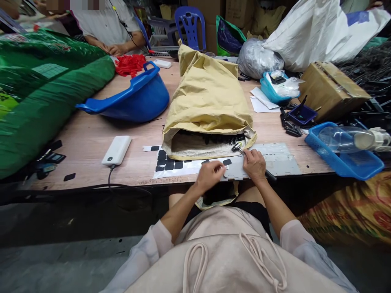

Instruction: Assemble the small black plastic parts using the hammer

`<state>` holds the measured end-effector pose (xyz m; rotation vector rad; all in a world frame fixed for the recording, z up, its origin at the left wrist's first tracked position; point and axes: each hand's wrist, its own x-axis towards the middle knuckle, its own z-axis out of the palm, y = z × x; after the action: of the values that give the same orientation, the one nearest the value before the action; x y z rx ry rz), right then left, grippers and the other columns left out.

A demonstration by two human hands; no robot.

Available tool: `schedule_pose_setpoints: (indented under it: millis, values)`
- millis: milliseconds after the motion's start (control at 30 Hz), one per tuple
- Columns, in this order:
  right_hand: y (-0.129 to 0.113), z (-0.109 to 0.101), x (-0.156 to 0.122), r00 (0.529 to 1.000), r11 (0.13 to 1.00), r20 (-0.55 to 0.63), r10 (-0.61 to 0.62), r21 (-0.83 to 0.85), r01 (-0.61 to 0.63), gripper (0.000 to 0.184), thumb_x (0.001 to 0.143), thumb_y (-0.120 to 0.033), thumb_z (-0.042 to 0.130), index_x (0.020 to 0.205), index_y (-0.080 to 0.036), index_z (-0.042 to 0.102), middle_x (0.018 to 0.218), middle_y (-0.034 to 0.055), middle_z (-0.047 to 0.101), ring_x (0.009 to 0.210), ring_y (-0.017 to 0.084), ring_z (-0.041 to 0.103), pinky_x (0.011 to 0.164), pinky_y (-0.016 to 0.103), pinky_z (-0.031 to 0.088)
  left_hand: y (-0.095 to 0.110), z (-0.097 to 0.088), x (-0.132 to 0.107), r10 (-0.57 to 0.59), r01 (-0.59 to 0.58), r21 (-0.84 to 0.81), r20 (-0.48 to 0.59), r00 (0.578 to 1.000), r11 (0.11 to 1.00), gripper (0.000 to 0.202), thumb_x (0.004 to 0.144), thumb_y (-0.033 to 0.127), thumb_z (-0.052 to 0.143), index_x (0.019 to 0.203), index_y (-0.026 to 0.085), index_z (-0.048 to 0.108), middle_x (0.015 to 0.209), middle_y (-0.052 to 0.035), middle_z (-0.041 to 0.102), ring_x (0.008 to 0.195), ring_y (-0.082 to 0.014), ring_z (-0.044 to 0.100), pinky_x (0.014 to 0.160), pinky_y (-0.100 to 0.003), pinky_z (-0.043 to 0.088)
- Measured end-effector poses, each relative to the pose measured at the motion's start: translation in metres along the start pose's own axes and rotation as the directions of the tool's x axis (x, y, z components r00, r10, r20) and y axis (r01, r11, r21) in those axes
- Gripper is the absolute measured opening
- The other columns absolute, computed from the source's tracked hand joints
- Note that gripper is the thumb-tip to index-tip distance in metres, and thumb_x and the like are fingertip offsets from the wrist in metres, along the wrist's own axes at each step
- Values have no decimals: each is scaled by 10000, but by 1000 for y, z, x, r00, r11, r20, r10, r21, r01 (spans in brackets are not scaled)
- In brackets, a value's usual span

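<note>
My right hand (255, 166) is closed around a rod-like piece (241, 150) with a small dark-and-silver head, a metal shaft and a black handle end sticking out below the palm. Left of it, my left hand (210, 176) has its fingertips pinched together over the table edge; what they hold, if anything, I cannot make out. Under and beside the hands lies a white sheet with black rounded-square pads (169, 165). Just beyond, a yellow woven sack (210, 97) lies with its mouth towards me, several black pieces (221, 139) inside.
A blue basin (137, 95) and a white power bank (117, 149) with a cable are on the left, beside a large green sack (61, 110). At right are a blue basket (363, 165), a cardboard box (334, 89) and loose black parts. Another person (106, 24) sits across the table.
</note>
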<state>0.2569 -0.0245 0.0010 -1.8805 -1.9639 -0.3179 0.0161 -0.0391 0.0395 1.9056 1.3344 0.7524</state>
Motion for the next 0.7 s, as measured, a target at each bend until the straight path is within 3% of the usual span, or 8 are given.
schedule_pose_setpoints:
  millis: [67,133,233,400,500,600,700]
  values:
    - [0,0,0,1000,1000,-3,-4,2,4,302,976,-212,505,1192,-211,717,951,95,626,910,251,481,780,354,344,-4,-19,39,-109,131,82,-229,967,988,207,942,331,611,881,198,759,882,-62,772,819,-207,694,789,-322,526]
    - [0,-1,1,1000,1000,-2,-8,7,8,299,969,-211,511,1188,-214,715,952,93,628,913,251,481,778,353,347,-12,-32,74,-260,337,165,-363,895,927,215,905,354,657,908,171,770,937,-124,776,930,-274,715,851,-373,535]
    - [0,-1,1,1000,1000,0,-6,13,6,296,966,-213,517,1187,-215,714,957,92,631,916,249,482,779,349,348,-21,-38,108,-461,544,224,-334,822,809,314,868,438,702,928,146,799,983,-198,783,1029,-369,729,873,-429,533]
    - [-2,-2,1,1000,1000,13,2,18,-2,306,978,-215,512,1209,-207,712,971,94,634,919,249,485,783,350,345,-25,-35,112,-515,582,261,-285,809,770,297,838,453,721,918,179,805,961,-188,785,1034,-394,734,843,-442,531]
    - [-2,-2,1,1000,1000,19,3,22,-4,303,980,-214,514,1209,-207,712,972,92,636,916,248,484,784,349,341,-29,-40,94,-437,528,279,-330,837,802,253,846,415,708,892,178,784,904,-156,760,977,-359,715,826,-422,532]
    - [-2,-2,1,1000,1000,25,4,26,-5,294,972,-215,526,1200,-208,710,973,93,630,916,249,479,783,348,336,-36,-43,66,-178,300,326,-355,918,896,201,879,380,693,906,192,759,962,-121,732,994,-311,665,883,-406,516]
    - [-1,-2,1,1000,1000,25,4,24,-4,290,973,-216,520,1192,-209,710,970,95,625,918,251,479,783,349,339,-43,-37,41,86,-34,307,-156,984,951,123,880,337,729,899,215,737,942,-68,716,948,-257,627,901,-381,496]
